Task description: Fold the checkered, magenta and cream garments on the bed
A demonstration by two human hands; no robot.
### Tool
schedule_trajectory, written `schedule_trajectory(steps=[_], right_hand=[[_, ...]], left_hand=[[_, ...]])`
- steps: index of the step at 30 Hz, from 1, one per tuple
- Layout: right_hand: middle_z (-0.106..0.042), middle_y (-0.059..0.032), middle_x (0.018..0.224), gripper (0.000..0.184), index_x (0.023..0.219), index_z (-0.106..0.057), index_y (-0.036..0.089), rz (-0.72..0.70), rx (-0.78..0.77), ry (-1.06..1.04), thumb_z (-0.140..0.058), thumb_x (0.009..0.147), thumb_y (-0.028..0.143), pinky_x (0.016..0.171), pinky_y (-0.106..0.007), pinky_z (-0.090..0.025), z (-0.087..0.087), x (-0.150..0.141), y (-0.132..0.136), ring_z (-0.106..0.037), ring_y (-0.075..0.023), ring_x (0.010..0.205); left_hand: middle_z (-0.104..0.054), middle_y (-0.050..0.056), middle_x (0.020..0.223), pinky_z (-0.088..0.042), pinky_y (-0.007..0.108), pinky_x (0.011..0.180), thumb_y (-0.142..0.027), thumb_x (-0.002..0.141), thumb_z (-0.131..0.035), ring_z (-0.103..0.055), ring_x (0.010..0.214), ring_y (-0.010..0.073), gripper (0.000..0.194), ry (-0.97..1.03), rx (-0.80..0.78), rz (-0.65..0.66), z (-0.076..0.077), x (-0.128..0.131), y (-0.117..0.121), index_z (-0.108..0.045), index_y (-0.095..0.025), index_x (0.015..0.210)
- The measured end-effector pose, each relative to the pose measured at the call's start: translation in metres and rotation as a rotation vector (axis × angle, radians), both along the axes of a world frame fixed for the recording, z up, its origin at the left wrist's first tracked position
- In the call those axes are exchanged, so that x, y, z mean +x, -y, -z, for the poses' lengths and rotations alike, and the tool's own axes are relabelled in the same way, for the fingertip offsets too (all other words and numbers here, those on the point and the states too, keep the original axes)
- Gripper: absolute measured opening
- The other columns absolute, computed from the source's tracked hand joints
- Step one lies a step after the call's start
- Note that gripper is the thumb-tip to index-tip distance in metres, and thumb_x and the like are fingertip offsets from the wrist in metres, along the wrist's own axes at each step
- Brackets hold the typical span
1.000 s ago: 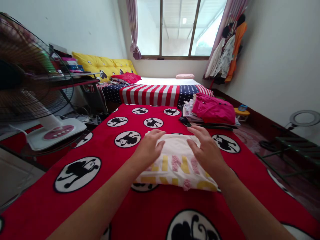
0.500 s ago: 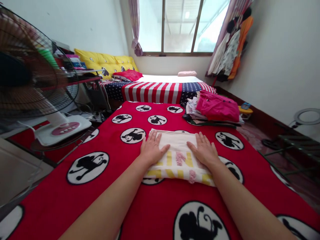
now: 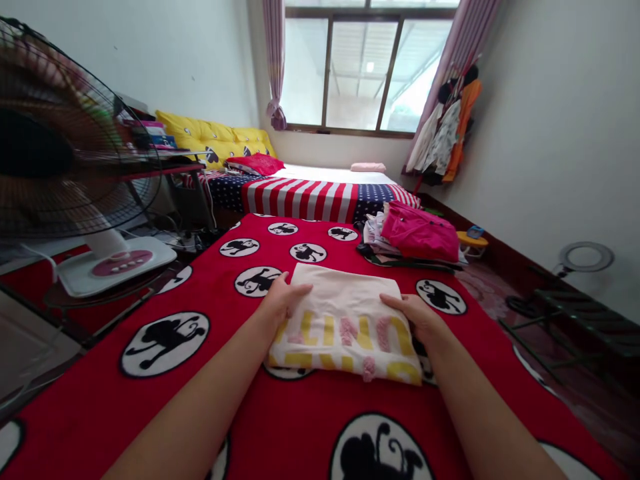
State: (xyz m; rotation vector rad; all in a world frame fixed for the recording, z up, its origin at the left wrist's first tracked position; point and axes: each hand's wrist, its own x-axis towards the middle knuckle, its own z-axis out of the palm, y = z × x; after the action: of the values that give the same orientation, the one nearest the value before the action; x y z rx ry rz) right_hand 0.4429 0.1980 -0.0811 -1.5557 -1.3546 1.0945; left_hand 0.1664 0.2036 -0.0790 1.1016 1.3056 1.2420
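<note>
A folded white shirt (image 3: pixel 345 293) with yellow and pink lettering is in front of me, over the red blanket (image 3: pixel 240 427) with its black-and-white round prints. My left hand (image 3: pixel 285 300) grips the shirt's left side, thumb on top and fingers tucked beneath. On the opposite side, my right hand (image 3: pixel 413 313) pinches the edge in the same way, its fingers partly hidden under the cloth. The far edge of the shirt looks slightly raised; whether the near edge touches the blanket I cannot tell.
A pile of folded clothes (image 3: pixel 415 233), bright pink on top, lies at the far right of the blanket. On the left stands a fan (image 3: pixel 120 260). Behind is a bed with a striped cover (image 3: pixel 300 200). A dark green rack (image 3: pixel 565 313) stands at right.
Both hands were lying flat on the shirt; now they have slid to its sides and grip it. The shirt's far edge has come up a little. The camera view has tilted upward.
</note>
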Motion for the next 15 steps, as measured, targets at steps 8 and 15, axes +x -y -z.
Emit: schedule_trajectory(steps=[8,15], right_hand=[[-0.071,-0.0021,0.100,0.022,0.086,-0.061,0.023,0.202,0.805,-0.406,-0.072,0.066,0.025,0.079,-0.032,-0.051,-0.063,-0.016,0.011,-0.066,-0.0201,0.090],[-0.071,-0.0027,0.080,0.018,0.076,-0.067,0.018,-0.215,0.329,0.175,-0.058,0.060,0.015,0.073,-0.030,-0.049,-0.012,0.026,0.005,-0.064,-0.0203,0.079]], left_hand=[[-0.068,0.001,0.099,-0.052,0.026,0.078,-0.018,0.057,-0.082,-0.066,0.087,0.0165,0.089,0.244,0.621,0.036,-0.066,-0.013,0.004,-0.043,-0.026,0.136],[-0.073,0.005,0.092,-0.053,0.025,0.074,-0.019,0.064,-0.071,-0.066,0.086,0.0208,0.029,-0.401,0.259,0.634,-0.037,-0.055,0.008,-0.074,-0.018,0.093]])
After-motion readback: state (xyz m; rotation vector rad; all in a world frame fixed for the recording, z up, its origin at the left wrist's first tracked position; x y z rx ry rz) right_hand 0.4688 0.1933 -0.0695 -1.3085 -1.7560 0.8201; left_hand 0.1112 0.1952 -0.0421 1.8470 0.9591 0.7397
